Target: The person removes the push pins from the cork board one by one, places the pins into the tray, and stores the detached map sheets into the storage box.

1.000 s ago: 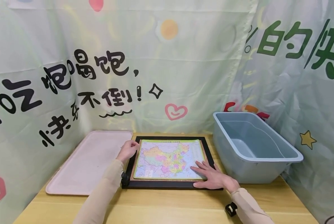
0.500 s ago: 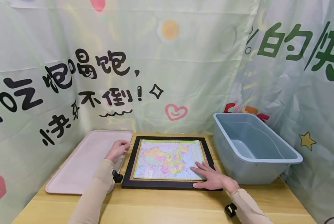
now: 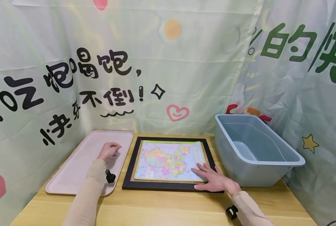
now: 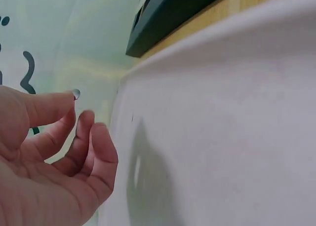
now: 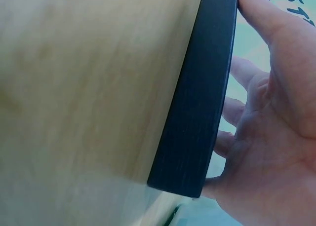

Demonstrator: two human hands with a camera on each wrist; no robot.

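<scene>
Over the pink tray [image 3: 80,166], my left hand [image 3: 109,151] pinches a small silvery thumbtack [image 4: 76,94] between thumb and index finger; its round head shows at the fingertips in the left wrist view. The other fingers of that hand are loosely bent. A black-framed cork board [image 3: 168,186] lies flat at the centre of the table, with a colourful map [image 3: 156,160] on it. My right hand [image 3: 210,179] rests with spread fingers on the lower right corner of the map and frame. In the right wrist view it is beside the frame's black edge [image 5: 192,112].
A deep blue-grey plastic tub [image 3: 241,172] stands to the right of the board. The wooden table [image 3: 168,208] runs along the front. Printed fabric [image 3: 202,78] hangs behind and at both sides.
My left hand has moved left, from the board's upper left corner to above the tray. The right hand, board and map have stayed in place.
</scene>
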